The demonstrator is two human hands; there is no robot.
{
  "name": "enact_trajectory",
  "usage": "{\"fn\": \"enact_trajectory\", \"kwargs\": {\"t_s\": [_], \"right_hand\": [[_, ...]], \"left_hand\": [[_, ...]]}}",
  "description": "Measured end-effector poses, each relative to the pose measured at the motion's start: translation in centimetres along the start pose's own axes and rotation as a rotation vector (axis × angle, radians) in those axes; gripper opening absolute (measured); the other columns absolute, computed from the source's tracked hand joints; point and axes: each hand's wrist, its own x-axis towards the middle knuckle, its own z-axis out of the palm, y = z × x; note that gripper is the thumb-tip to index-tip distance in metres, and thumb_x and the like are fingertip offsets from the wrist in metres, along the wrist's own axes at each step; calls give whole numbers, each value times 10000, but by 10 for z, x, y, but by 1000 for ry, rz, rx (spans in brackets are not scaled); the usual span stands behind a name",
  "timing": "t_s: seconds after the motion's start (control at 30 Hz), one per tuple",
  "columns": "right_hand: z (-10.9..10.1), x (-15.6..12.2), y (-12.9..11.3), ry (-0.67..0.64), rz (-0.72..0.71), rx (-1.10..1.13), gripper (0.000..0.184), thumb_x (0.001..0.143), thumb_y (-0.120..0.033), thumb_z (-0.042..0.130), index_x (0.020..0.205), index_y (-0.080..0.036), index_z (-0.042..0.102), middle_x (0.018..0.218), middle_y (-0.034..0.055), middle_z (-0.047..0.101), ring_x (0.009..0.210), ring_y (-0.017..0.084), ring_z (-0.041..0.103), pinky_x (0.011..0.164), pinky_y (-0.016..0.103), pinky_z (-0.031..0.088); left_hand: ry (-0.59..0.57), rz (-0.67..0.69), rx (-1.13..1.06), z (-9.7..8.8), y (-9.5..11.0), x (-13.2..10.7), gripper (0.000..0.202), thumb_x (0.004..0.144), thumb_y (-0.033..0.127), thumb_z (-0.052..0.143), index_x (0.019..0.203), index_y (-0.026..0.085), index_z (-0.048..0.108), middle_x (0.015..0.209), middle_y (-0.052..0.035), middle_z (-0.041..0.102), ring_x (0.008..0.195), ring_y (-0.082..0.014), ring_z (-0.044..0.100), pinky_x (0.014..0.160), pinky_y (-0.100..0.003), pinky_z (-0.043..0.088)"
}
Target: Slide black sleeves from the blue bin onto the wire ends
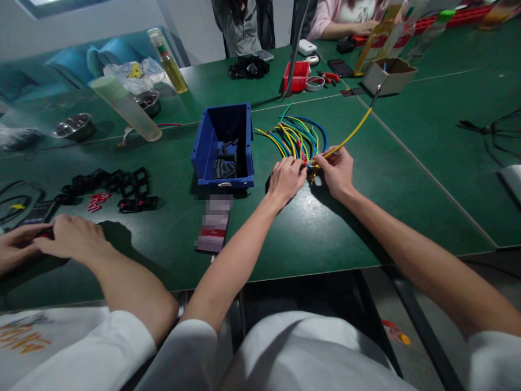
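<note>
A fanned bundle of yellow, green and blue wires (pixel 299 136) lies on the green table, its near ends gathered between my two hands. My left hand (pixel 287 178) is closed at those near ends, with the fingers curled down over them. My right hand (pixel 338 172) pinches one yellow wire (pixel 355 132) between thumb and fingers. This wire arcs up and away to the right, its tip raised in front of the cardboard box. Small red, blue and yellow bits show between my fingertips, too small to make out.
Left of the wires stands a blue bin (pixel 223 179) holding black sleeve-like pieces. A partly blurred packet (pixel 214 231) lies nearer me. At far left, a co-worker's hands (pixel 77 236) work beside black parts (pixel 136 182). Farther back are a cardboard box (pixel 386 81), red tray (pixel 297 76) and bottles.
</note>
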Motion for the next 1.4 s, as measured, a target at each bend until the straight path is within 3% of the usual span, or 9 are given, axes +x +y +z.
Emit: {"fn": "enact_trajectory", "kwargs": {"t_s": [0.37, 0.8, 1.4], "right_hand": [[0, -5, -10, -131, 44, 42, 314, 677, -346, 789, 839, -230, 546, 748, -28, 641, 663, 148, 640, 658, 310, 533], [-3, -6, -17, -160, 117, 195, 313, 683, -353, 786, 821, -224, 536, 719, -37, 622, 637, 121, 607, 639, 276, 500], [-5, -6, -19, -151, 161, 191, 307, 668, -358, 779, 817, -228, 545, 760, -27, 608, 681, 133, 611, 684, 313, 520]], "left_hand": [[33, 34, -9, -1, 0, 1, 251, 963, 318, 463, 1067, 171, 637, 1037, -71, 656, 986, -190, 567, 855, -315, 414], [179, 76, -140, 6, -1, -1, 211, 930, 313, 528, 992, 159, 658, 948, -74, 670, 908, -191, 593, 831, -324, 458], [190, 54, -253, 7, -3, -3, 197, 922, 289, 546, 1023, 150, 642, 945, -79, 665, 867, -173, 619, 793, -302, 497]]}}
